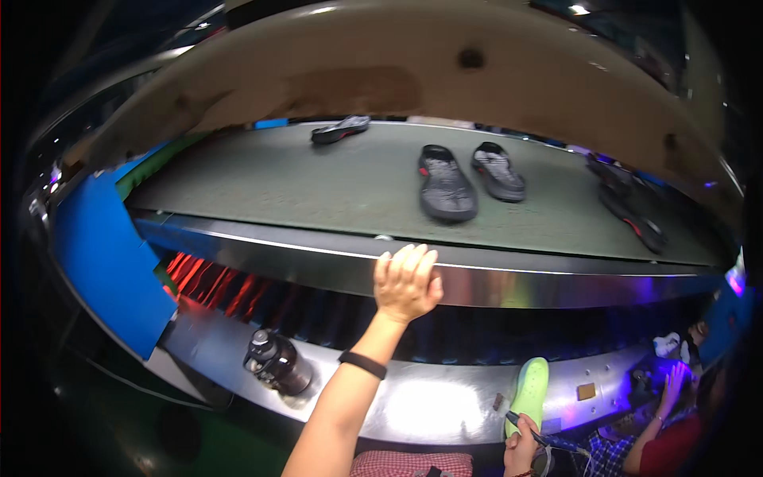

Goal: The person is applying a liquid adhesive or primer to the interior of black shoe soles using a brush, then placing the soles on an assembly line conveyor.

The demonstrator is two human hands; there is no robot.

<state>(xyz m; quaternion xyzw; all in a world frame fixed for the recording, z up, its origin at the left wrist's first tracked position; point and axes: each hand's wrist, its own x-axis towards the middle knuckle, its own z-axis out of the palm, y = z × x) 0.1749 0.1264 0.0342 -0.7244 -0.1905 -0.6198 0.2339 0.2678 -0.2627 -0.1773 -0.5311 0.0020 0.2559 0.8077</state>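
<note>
- Our left hand [407,280] rests with fingers curled over the shiny metal rail [556,282] at the near edge of the conveyor belt [278,179]; it grips nothing but the rail itself.
- Our right hand [520,449] is closed around the heel end of a lime-green insole [529,389], together with a dark pen-like tool [548,440] that sticks out to the right.
- The insole sits low in the view, over the lower metal ledge [413,405], just beside our right hand and well apart from the belt.
- Its long axis runs nearly upright in the picture, toe end pointing away from us toward the rail, heel toward our body.
- To do this well, we judge it best to keep the left hand steady on the rail as a brace and hold the insole firmly at the heel so it does not flex.
- On the belt lie dark insoles [447,184], long axes mostly pointing away from us; a dark bottle [276,362] stands on the ledge at left.
</note>
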